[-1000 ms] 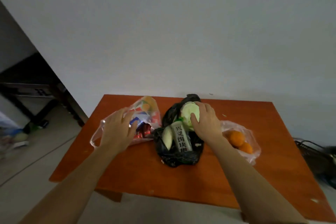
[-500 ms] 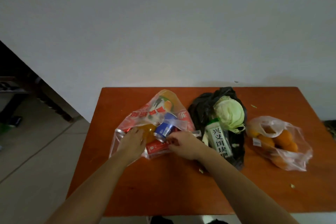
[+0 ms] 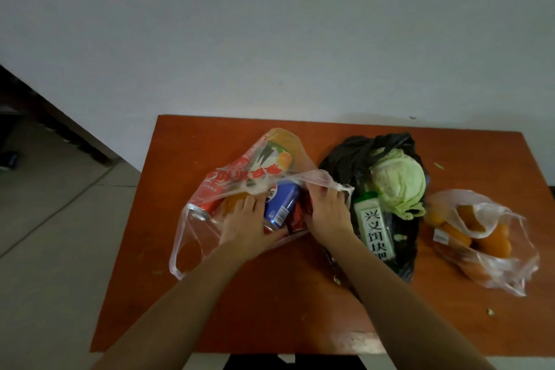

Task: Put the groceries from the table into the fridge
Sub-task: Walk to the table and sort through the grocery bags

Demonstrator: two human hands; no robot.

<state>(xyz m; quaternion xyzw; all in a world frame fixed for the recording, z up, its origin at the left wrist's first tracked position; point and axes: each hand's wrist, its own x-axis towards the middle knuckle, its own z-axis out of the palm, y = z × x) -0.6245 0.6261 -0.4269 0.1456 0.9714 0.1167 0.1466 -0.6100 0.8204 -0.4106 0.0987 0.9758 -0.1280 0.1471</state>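
where grey wall ends, orange table holds bags.

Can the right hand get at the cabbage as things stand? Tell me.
Probably yes. The cabbage sits uncovered atop the open black bag, just beside the right hand, which first must release the clear bag.

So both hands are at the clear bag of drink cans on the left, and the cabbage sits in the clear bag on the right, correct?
Not quite. The head view shows the cabbage in the black bag in the middle; the clear bag on the right holds oranges. Both the left hand and right hand are at the bag of cans.
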